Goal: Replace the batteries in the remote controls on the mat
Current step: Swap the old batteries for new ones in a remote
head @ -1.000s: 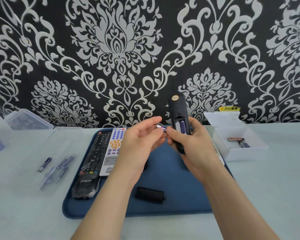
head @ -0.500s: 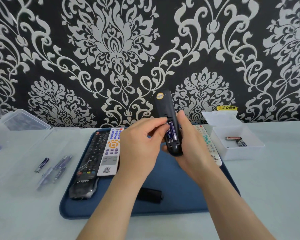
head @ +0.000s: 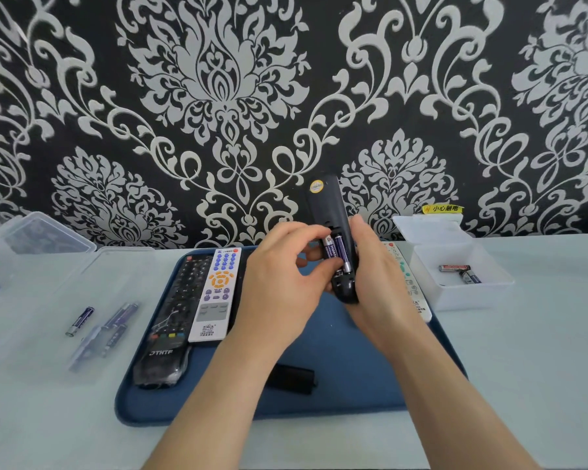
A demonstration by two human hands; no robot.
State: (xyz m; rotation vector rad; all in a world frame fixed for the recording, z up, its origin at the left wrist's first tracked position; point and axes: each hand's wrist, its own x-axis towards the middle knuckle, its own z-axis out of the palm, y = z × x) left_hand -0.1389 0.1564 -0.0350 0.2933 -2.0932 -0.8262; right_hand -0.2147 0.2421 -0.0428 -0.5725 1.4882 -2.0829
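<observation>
Quick update from the table. My right hand (head: pixel 384 286) is wrapped around the black remote (head: pixel 330 212), holding it nearly upright above the far part of the blue mat (head: pixel 353 354). Its back faces me and the battery bay is open.

2 purple batteries sit side by side in the bay. The right battery (head: pixel 342 254) lies flat in its slot. My left hand (head: pixel 279 286) is on the left battery (head: pixel 330 249) with the fingers curled, index at the top end and thumb near the bottom end, pinching it. I can't tell if that one is fully seated.

The remote's black cover (head: pixel 292 379) lies on the mat near the front edge, partly tucked behind my left forearm. On the left side of the mat is the THTF remote (head: pixel 170 320), buttons up, with a white remote (head: pixel 218 293) right beside it. Another white remote (head: pixel 413 290) pokes out from behind my right hand at the mat's right edge.

Off the mat on the right is a white box (head: pixel 455 293) with 2 used-looking batteries (head: pixel 455 269) in it. On the left of the table (head: pixel 523 368) there's a clear lid (head: pixel 48 283) with a few purple spares (head: pixel 82 320) on it. Some of them look wrapped in plastic.
</observation>
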